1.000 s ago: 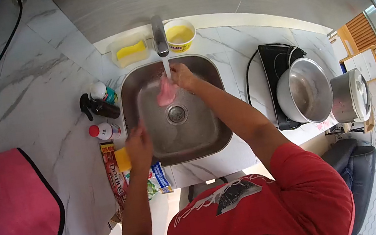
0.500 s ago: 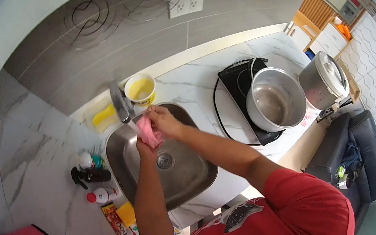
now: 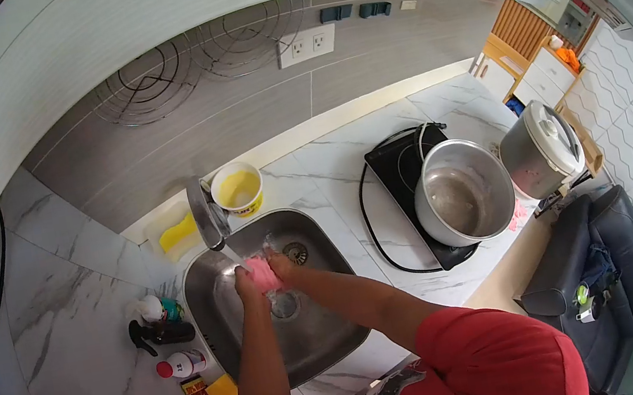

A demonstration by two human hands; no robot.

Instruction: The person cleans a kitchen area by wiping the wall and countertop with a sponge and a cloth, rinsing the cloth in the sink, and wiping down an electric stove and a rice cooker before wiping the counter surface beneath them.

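Under the faucet, the left hand and the right hand grip a pink cloth between them, over the sink; from where I stand, the exact set of the fingers is too small to make out. Just beyond the hands, a tub shows yellow inside, contents unclear, and left of it a translucent tray holds a yellow sponge. Well to the hands' right, a pot sits on a black cooktop, its bare metal inside showing, with a lidded cooker beyond. The sink's far rim runs close to the hands; more basin opens toward the body. Rightward, a strip of counter separates rim and cooktop. Leftward, a spray bottle and a red-capped bottle crowd the edge.
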